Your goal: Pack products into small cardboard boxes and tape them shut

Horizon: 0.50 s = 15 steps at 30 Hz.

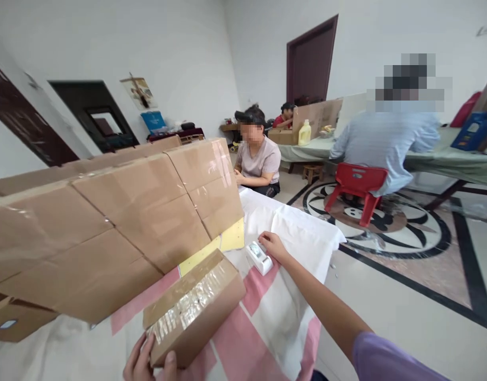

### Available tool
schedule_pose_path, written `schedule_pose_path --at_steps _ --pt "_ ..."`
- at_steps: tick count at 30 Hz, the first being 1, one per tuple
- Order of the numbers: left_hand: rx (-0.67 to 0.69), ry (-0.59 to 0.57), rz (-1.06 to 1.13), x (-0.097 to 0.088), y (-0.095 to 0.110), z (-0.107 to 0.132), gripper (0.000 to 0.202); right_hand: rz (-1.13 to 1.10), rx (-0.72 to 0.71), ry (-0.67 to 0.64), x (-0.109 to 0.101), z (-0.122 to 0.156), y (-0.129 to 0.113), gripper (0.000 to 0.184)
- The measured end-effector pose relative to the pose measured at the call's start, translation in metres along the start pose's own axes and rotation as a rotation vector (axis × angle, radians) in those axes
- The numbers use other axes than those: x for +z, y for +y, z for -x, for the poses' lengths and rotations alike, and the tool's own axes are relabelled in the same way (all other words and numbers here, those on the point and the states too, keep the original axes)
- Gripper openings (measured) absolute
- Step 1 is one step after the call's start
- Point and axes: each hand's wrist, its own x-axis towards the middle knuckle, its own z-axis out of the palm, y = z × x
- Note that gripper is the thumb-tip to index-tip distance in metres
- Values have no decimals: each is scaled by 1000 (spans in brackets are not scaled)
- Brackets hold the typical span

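My left hand (pixel 146 362) grips the near end of a small cardboard box (pixel 195 304) sealed with clear tape, holding it just above the table. My right hand (pixel 272 245) reaches forward and rests its closed fingers on a small white device (pixel 259 257) lying on the white and pink cloth (pixel 275 312). A wall of large cardboard boxes (pixel 120 222) stands along the left, just behind the small box.
A yellow sheet (pixel 231 237) shows under the box wall. A seated person (pixel 257 159) works at the table's far end. Another person (pixel 389 143) sits on a red chair (pixel 358 185) at a green-covered table (pixel 445 159). Tiled floor lies to the right.
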Motion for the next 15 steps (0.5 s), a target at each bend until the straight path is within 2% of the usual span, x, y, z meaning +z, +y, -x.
schedule_pose_path --at_steps 3,6,11,15 --pt "-48 -13 38 -5 19 1 64 9 0 -130 9 0 9 18" --pt "-79 14 96 -4 33 2 63 -22 -13 -238 9 -4 11 22" --pt "-85 26 151 0 36 3 61 -95 -45 -392 -1 -6 9 32" --pt "-86 53 176 1 34 3 59 -207 37 -547 -10 -6 3 43"
